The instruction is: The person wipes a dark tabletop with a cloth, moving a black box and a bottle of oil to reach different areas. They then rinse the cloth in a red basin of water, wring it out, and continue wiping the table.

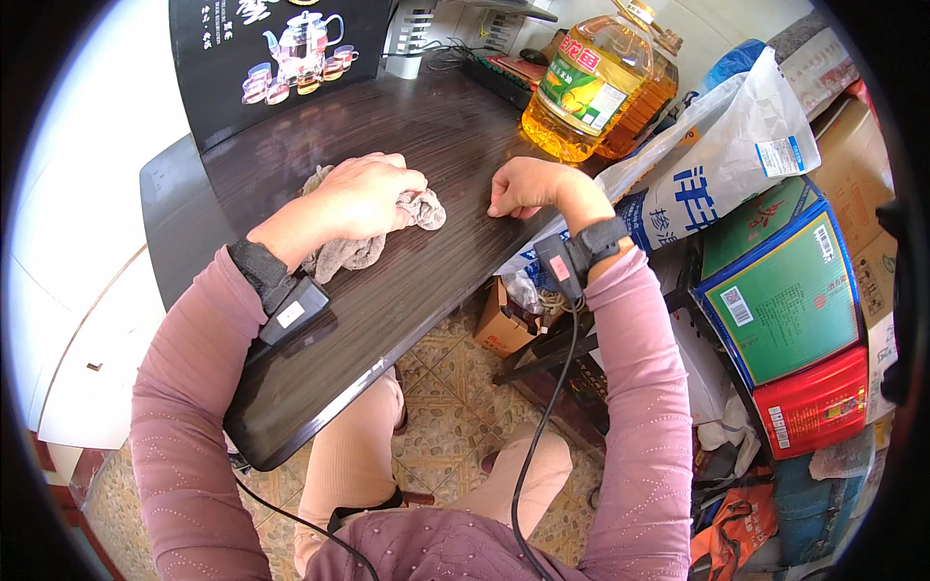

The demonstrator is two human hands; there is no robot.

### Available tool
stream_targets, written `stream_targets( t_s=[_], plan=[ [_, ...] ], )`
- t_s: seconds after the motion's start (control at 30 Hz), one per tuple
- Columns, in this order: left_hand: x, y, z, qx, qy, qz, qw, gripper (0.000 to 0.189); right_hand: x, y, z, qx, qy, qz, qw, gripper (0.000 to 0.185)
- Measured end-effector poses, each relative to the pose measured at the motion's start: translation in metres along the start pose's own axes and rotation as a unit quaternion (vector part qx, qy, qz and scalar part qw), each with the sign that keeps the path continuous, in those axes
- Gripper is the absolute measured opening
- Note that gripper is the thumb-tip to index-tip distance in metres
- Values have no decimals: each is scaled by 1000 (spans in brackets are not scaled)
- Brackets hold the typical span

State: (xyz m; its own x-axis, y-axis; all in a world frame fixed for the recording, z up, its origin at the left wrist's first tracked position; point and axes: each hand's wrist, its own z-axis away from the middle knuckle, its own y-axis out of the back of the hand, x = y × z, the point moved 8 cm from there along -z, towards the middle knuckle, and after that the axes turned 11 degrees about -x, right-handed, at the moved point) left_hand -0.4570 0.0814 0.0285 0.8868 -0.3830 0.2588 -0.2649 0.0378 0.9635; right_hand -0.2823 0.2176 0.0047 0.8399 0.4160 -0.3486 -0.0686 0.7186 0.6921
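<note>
My left hand (367, 194) is closed over a crumpled grey-brown cloth (349, 256), which it holds against the dark wood-grain tabletop (429, 272). Parts of the cloth stick out on both sides of the hand and below it. My right hand (524, 189) rests near the table's right edge, its fingers curled; no object shows in them. Each wrist wears a black strap with a small box and a cable. Beyond my right hand stands a large clear bottle of yellow cooking oil (581, 83).
A black box with a teapot picture (283, 65) stands at the table's back left. A white printed plastic bag (719, 160) lies right of the bottle. Stacked at the right are a green box (788, 290) and a red box (817, 403). An open cardboard box (501, 327) sits below the table edge.
</note>
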Motion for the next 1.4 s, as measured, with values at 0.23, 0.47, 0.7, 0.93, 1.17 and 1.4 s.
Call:
stream_targets(
  t_s=[0.23,0.47,0.7,0.93,1.17,1.4],
  plan=[
    [-1,-1,-1,-6,2,7,1000,36,-13,-5,-3,-34,18,25,999,21],
    [0,1,0,-10,0,8,1000,36,2,10,-5,16,-65,-5,998,25],
    [1,0,1,-6,-2,6,1000,38,-8,8,-10,-45,-9,86,995,26],
    [-1,-2,0,-16,4,9,1000,38,-6,-3,-13,-92,14,5,996,28],
    [-1,-1,0,-10,4,11,1000,37,16,13,-7,1,-120,-1,993,27],
    [-1,-2,0,-11,-2,8,1000,37,-18,-5,-11,-73,-46,80,993,27]
  ],
)
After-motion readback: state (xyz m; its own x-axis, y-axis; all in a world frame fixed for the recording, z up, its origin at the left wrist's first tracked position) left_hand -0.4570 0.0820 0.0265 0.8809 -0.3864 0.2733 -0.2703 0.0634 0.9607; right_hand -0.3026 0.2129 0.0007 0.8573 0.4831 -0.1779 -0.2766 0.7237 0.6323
